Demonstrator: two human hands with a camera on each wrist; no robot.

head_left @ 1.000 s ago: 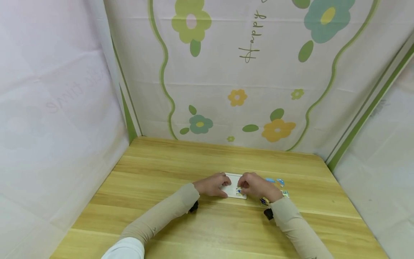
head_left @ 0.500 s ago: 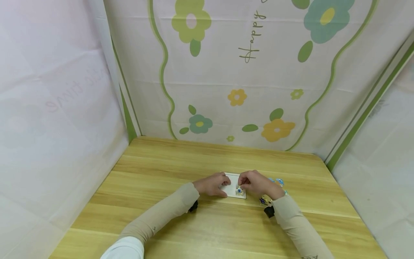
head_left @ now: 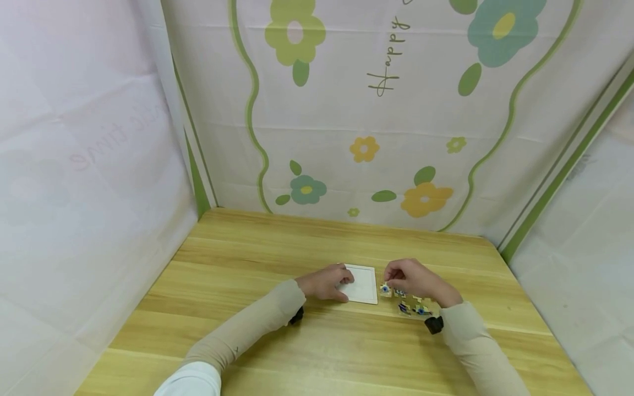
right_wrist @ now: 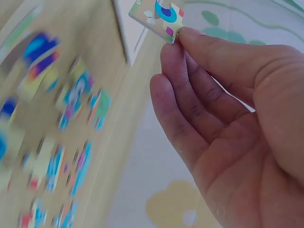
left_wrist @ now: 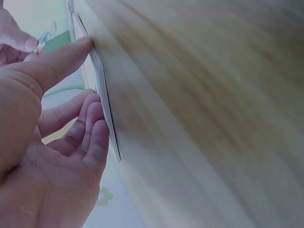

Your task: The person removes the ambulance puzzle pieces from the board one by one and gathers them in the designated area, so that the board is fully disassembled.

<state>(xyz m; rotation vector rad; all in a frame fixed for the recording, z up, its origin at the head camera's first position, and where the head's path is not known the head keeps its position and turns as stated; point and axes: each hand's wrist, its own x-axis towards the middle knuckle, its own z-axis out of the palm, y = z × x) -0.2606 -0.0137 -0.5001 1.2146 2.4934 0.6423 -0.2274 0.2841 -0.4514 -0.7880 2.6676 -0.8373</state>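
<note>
A white puzzle tray (head_left: 361, 286) with a thin printed border lies on the wooden table. My left hand (head_left: 327, 283) rests on its left end, thumb towards the near side. In the left wrist view, the thumb and bent fingertips touch the tray's edge (left_wrist: 105, 90). My right hand (head_left: 416, 278) pinches a puzzle piece (head_left: 385, 289) between thumb and index finger, just right of the tray. The right wrist view shows this piece (right_wrist: 159, 18), pale with a blue curve and small coloured marks. Loose puzzle pieces (head_left: 421, 311) lie below the right hand, which partly covers them.
Several blurred colourful pieces (right_wrist: 76, 95) lie spread on the table in the right wrist view. The wooden tabletop (head_left: 277, 352) reaches back to a flower-printed cloth wall (head_left: 317, 110). White cloth also hangs at both sides.
My right hand has lifted the puzzle piece off the tray's near right corner and moved right with it. More loose pieces now show. My left hand has stayed put.
</note>
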